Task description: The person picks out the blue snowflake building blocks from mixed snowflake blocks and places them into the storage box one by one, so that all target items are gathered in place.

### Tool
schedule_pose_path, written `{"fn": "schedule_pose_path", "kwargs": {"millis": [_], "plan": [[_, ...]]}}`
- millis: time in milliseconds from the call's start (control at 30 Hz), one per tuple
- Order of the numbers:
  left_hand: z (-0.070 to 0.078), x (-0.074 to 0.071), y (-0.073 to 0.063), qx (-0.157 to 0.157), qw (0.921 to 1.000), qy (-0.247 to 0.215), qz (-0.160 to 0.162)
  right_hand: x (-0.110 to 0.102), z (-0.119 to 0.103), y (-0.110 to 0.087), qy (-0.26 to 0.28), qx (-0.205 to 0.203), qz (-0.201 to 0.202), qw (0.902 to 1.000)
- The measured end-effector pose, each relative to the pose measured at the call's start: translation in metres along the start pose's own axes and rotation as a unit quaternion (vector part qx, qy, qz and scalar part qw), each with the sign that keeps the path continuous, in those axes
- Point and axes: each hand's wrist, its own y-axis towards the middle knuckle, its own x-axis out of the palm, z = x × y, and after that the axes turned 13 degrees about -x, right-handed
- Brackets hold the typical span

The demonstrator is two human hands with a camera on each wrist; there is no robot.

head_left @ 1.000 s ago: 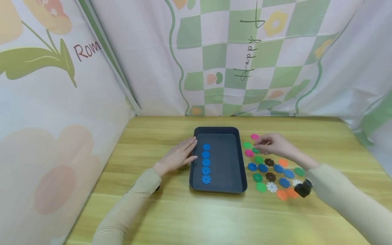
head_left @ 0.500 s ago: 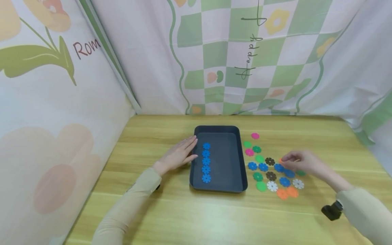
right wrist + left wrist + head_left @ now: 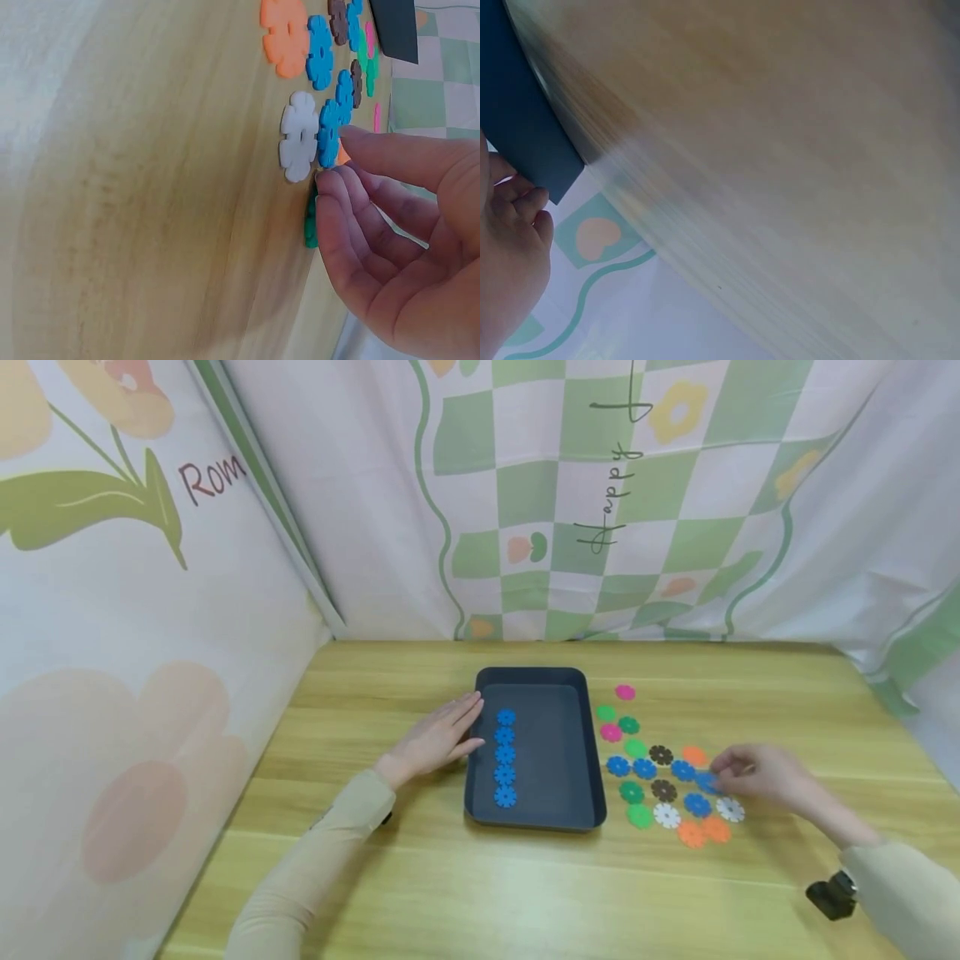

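Note:
My left hand [image 3: 435, 739] rests against the left rim of a dark grey tray [image 3: 555, 752], its fingers extended. In the left wrist view, the left hand [image 3: 514, 247] touches the tray's outer wall [image 3: 525, 97]. Inside the tray, several blue snowflake discs [image 3: 506, 755] form a column along the left side. My right hand [image 3: 765, 777] is at a blue snowflake disc [image 3: 705, 782] among the loose ones. From the right wrist, thumb and fingertips stand apart at the edge of that blue disc [image 3: 328, 135], which still lies by its neighbours.
Loose snowflake discs lie right of the tray: pink [image 3: 626, 692], green [image 3: 640, 816], brown [image 3: 663, 791], white [image 3: 731, 810] and orange [image 3: 692, 835]. A green disc [image 3: 310, 221] lies partly behind the right fingers. Printed curtains [image 3: 525, 527] hang behind the wooden table [image 3: 390, 885].
My right hand has moved from the pink and green discs at the back, past the orange one, to the blue disc nearer the right. My left hand stays on the tray.

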Motion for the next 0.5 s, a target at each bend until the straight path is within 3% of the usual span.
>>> {"fn": "schedule_pose_path", "kwargs": {"millis": [500], "plan": [[-0.0011, 0.0013, 0.0015, -0.003, 1.0, -0.001, -0.007, 0.0039, -0.0011, 0.0002, -0.014, 0.02, -0.001, 0.9997]]}}
